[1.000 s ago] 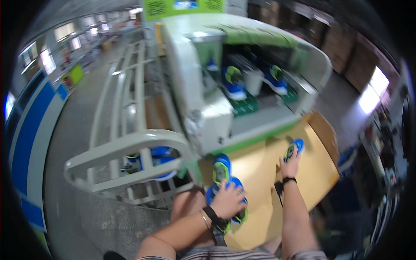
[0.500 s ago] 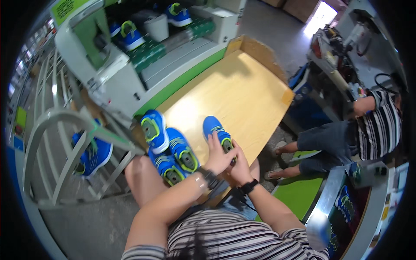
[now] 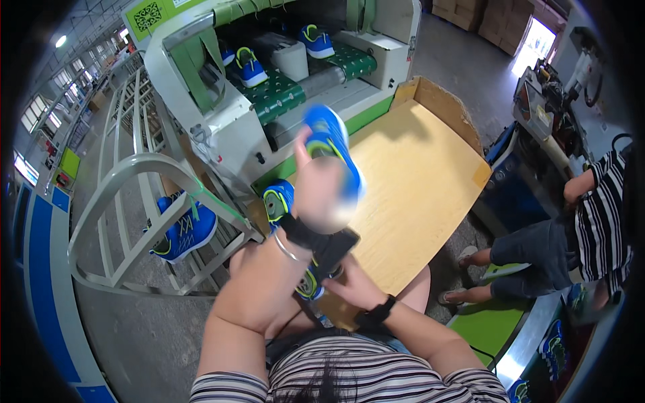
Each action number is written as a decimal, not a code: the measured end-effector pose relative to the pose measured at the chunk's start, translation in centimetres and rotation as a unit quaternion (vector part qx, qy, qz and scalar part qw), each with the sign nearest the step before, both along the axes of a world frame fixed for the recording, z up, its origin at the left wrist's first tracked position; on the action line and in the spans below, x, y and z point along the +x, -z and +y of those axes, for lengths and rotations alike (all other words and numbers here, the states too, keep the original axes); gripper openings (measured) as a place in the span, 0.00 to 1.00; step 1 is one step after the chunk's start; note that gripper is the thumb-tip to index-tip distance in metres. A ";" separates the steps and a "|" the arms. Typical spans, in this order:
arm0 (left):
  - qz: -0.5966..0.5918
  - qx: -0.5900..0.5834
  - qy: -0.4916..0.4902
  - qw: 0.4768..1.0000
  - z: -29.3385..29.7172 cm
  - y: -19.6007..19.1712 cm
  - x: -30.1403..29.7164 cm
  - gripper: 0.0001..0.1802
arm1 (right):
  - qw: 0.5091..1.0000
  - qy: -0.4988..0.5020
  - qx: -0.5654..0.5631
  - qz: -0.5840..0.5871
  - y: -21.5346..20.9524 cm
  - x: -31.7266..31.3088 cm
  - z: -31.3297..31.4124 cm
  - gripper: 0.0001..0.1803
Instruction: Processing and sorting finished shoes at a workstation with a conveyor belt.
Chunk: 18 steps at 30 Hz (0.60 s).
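Note:
My left hand (image 3: 318, 191), smeared by motion, grips a blue sneaker (image 3: 326, 126) with lime-green trim, raised over the board towards the machine. My right hand (image 3: 356, 285) is lower, near my lap, with its thumb against a second blue-and-lime sneaker (image 3: 307, 287). The fingers look closed on that shoe, though my left wrist partly covers it. Beside my left wrist, another blue sneaker (image 3: 279, 200) lies at the left edge of the pale wooden board (image 3: 410, 195).
A white machine with a green conveyor belt (image 3: 272, 97) carrying blue sneakers stands ahead. To the left, a metal rack (image 3: 121, 228) holds a large blue shoe (image 3: 185, 228). A person in a striped shirt (image 3: 603, 215) is at the right, beside a green-topped bench (image 3: 490, 329).
My left hand has lifted a sneaker up and forward from the board. My right hand has parted from it and now touches one of the sneakers near my lap. The view has shifted.

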State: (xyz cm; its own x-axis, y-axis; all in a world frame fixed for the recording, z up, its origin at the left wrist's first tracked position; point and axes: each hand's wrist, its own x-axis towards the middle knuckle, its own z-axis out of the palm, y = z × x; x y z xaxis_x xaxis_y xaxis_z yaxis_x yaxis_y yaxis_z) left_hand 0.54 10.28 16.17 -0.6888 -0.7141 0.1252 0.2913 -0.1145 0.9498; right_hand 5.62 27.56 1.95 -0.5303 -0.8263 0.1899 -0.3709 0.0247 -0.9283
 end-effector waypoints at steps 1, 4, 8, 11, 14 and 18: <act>0.011 -0.078 -0.050 0.996 -1.4 -1.3 -1.6 0.44 | 0.998 0.051 0.010 -0.022 2.1 0.6 -1.4 0.41; -0.092 -0.248 -0.233 0.936 -9.3 -2.9 -5.4 0.44 | 0.995 0.095 0.015 -0.012 1.8 0.8 -3.6 0.42; -0.208 -0.240 -0.252 0.914 -15.5 -3.5 -9.0 0.43 | 0.979 0.133 -0.011 -0.153 0.3 -1.2 -2.3 0.38; -0.293 -0.319 -0.249 0.866 -16.4 -3.0 -12.0 0.44 | 0.946 0.185 0.019 -0.267 -1.6 -5.1 0.6 0.33; -0.306 -0.298 -0.210 0.879 -17.8 -4.2 -13.4 0.45 | 0.920 0.267 0.013 -0.287 -2.1 -8.3 4.3 0.29; -0.160 -0.300 -0.268 0.901 -22.0 -2.2 -13.2 0.40 | 0.911 0.332 0.002 -0.245 -5.8 -12.3 4.8 0.26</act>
State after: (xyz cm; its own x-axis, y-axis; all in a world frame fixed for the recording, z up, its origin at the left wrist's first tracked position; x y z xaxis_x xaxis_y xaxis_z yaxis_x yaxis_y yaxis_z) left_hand -12.70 -11.70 18.33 -0.3346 -0.8253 0.4548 -0.1486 0.5228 0.8394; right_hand -6.68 32.32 7.72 -0.9338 -0.2923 -0.2064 0.1858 0.0971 -0.9778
